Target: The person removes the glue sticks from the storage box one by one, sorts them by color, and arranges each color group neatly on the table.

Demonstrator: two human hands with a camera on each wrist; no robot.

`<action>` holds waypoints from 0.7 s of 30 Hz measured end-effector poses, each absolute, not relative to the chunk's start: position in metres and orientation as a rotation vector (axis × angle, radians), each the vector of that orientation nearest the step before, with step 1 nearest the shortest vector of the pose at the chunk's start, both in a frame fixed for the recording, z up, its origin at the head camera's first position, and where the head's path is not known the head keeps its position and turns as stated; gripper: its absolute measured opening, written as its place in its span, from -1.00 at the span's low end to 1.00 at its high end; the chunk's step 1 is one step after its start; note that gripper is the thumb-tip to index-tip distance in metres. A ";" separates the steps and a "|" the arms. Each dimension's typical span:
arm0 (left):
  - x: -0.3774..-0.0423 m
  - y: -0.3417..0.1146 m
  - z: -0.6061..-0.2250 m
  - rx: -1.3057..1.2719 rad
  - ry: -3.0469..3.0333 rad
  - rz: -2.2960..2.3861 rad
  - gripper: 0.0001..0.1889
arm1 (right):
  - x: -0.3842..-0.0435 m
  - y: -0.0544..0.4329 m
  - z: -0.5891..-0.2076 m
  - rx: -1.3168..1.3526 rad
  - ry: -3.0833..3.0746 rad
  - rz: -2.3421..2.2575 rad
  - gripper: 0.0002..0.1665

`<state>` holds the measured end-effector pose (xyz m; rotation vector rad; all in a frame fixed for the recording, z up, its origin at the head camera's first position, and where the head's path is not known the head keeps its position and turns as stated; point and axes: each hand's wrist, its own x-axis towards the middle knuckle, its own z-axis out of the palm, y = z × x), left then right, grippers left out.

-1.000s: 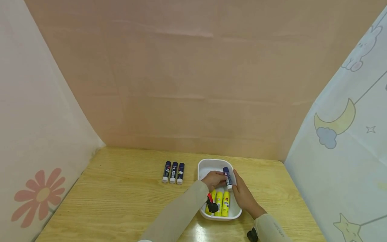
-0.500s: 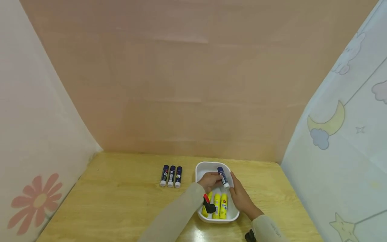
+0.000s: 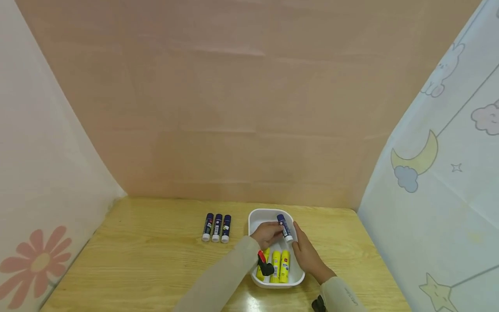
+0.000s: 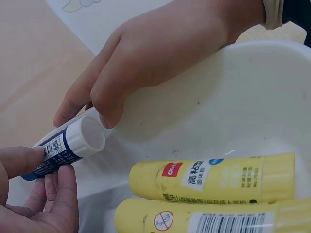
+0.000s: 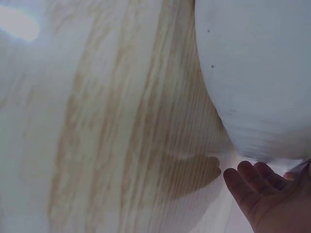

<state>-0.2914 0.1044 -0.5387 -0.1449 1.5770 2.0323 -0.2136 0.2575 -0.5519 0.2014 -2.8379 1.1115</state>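
My left hand [image 3: 267,234] pinches a dark blue glue stick [image 3: 285,228] with a white end between thumb and fingers, inside the upper part of a white plastic box [image 3: 257,217]. That stick's white end points toward the box's right wall in the left wrist view. My right hand [image 3: 308,253] grips the box's right wall, thumb over the rim and fingers outside; its thumb tip is close to the blue glue stick [image 4: 53,150]. Three yellow glue sticks [image 3: 285,266] lie in the near part of the box, the leftmost partly hidden by my left wrist.
Three more blue glue sticks [image 3: 216,228] lie in a row on the wooden table [image 3: 156,251], left of the box. A plain brown sheet [image 3: 218,108] stands behind the table, with patterned white sheets [image 3: 440,208] at the sides.
The blue glue stick has tilted, its dark end swinging leftward in my left hand. My right hand keeps its place on the box. The whole head view has shifted slightly.
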 end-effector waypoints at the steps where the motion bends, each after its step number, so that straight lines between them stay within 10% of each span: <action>1: -0.291 0.104 -0.538 -0.145 1.574 2.035 -0.81 | -0.214 0.257 -0.551 0.203 -2.837 1.105 -0.27; 21: -0.295 0.086 -0.515 -0.127 1.586 2.090 -0.73 | -0.216 0.257 -0.551 0.205 -2.861 1.061 -0.25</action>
